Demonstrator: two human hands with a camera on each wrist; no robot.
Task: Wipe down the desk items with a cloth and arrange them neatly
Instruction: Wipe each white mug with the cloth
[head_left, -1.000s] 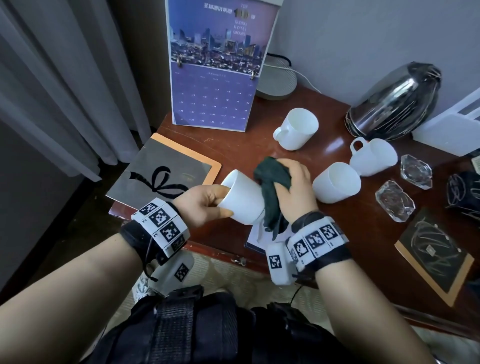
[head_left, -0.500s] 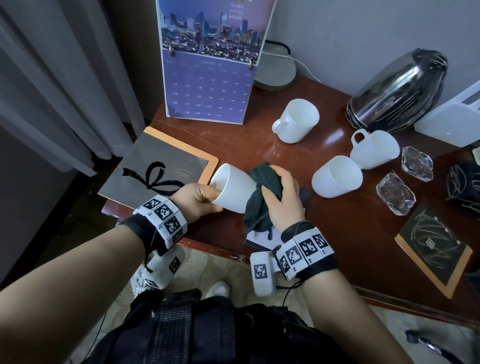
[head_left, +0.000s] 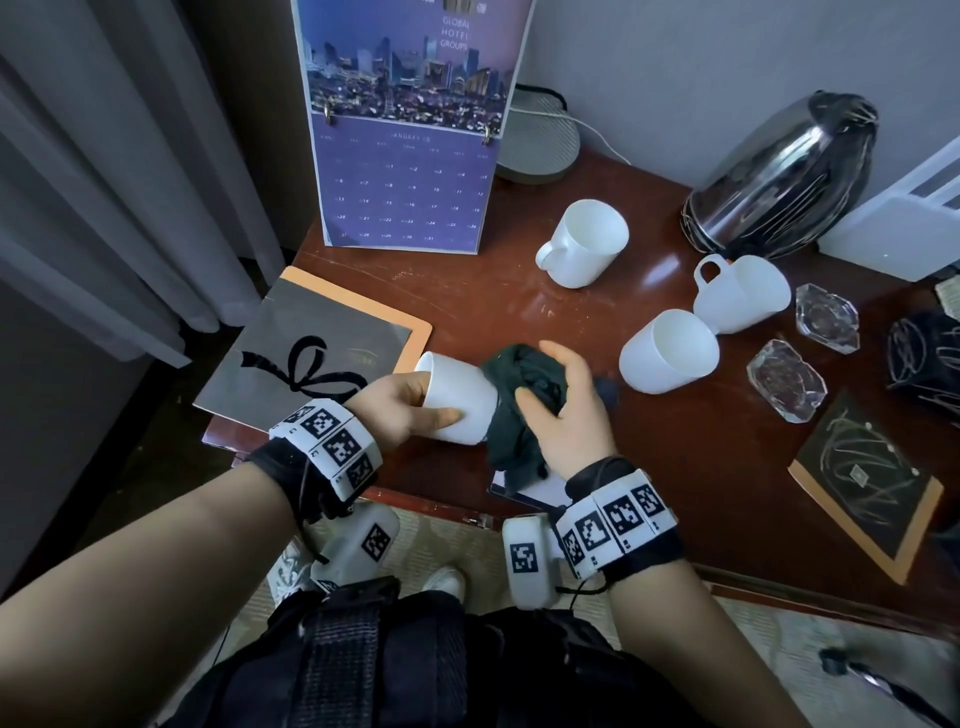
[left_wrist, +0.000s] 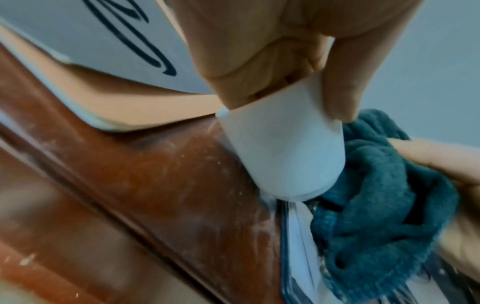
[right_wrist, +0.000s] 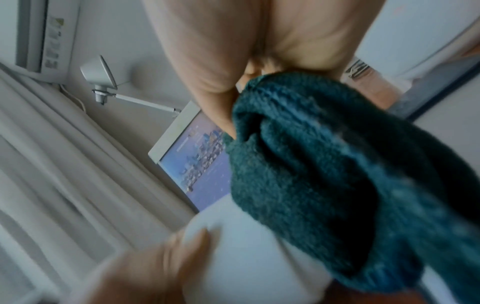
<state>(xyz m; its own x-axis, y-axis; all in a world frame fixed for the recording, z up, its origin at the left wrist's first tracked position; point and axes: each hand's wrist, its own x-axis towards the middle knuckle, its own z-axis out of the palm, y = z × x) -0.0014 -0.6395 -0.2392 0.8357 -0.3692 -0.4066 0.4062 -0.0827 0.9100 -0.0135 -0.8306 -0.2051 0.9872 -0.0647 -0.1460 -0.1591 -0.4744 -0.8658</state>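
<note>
My left hand (head_left: 415, 410) grips a white cup (head_left: 460, 402) tipped on its side over the desk's front edge, its mouth facing left. In the left wrist view the thumb lies along the white cup (left_wrist: 283, 158) and fingers go into its mouth. My right hand (head_left: 561, 415) holds a bunched dark green cloth (head_left: 524, 405) against the cup's base. The right wrist view shows that cloth (right_wrist: 324, 174) wrapped in the palm, touching the cup (right_wrist: 246, 257).
On the brown desk (head_left: 675, 467) lie three more white cups (head_left: 584, 244) (head_left: 667, 351) (head_left: 743, 293), two glass ashtrays (head_left: 784, 387), a steel kettle (head_left: 784, 176), a standing calendar (head_left: 405, 130), a grey folder (head_left: 306, 358), a dark booklet (head_left: 867, 478) and a paper (head_left: 535, 491) under the cloth.
Both hands have sunk closer to the desk with the cup. The cup has tipped further over, and the cloth has slid from its side to its base.
</note>
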